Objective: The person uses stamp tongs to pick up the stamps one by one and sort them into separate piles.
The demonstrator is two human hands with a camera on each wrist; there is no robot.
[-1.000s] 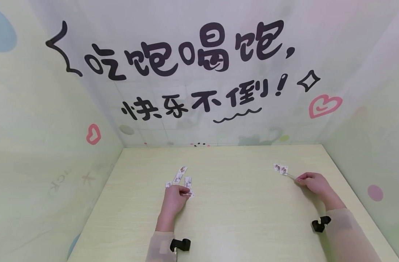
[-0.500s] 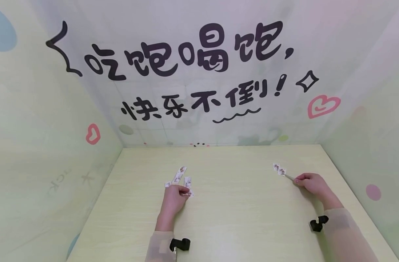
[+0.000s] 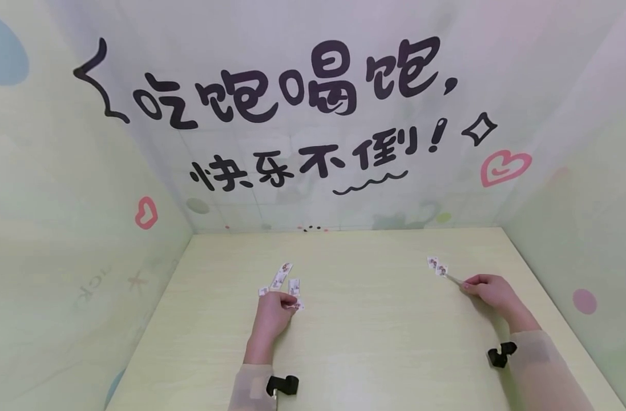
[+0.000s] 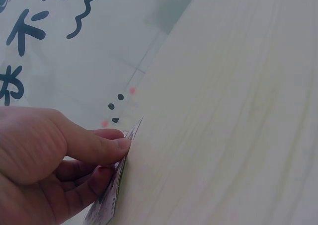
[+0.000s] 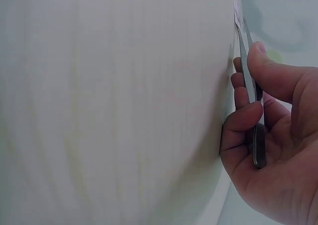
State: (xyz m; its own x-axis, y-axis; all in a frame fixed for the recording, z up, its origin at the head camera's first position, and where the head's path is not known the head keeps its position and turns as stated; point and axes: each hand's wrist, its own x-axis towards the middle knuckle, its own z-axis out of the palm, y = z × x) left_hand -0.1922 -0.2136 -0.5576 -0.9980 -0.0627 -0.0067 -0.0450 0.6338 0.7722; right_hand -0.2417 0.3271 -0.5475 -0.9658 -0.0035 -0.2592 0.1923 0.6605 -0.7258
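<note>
1. Fingers (image 5: 243, 116) of the right hand (image 3: 493, 291) are curled round slim silver metal tweezers (image 5: 248, 78), the thumb pressing one side.
2. The tweezers point away from the person, and their tips reach the near edge of a small white rectangular card with a coloured figure print (image 3: 442, 270). Whether the tips grip it, I cannot tell.
3. Just beside it, towards the back left and touching at the corner, lies a second small printed white card (image 3: 433, 262). Both are on the right part of the pale wood-grained surface (image 3: 364, 325).
4. The left hand (image 3: 273, 314) pinches a small white printed paper card (image 3: 300, 306) between thumb and forefinger, low against the surface; the other fingers are bent beneath the thumb.
5. About that hand are more small white printed pieces: an upright rectangular card (image 3: 294, 286) just beyond the fingers, a slanting printed strip (image 3: 281, 275) further back, and a partly hidden white piece (image 3: 263, 291) by the back of the hand.
6. Sheer beige sleeves (image 3: 544, 368) cover both forearms, with a black wrist mount (image 3: 283, 385) at the left and another black mount (image 3: 501, 355) at the right.
7. Behind the surface stands a whitish wall (image 3: 313, 131) with bold black Chinese lettering and a pink heart outline (image 3: 505, 168).
</note>
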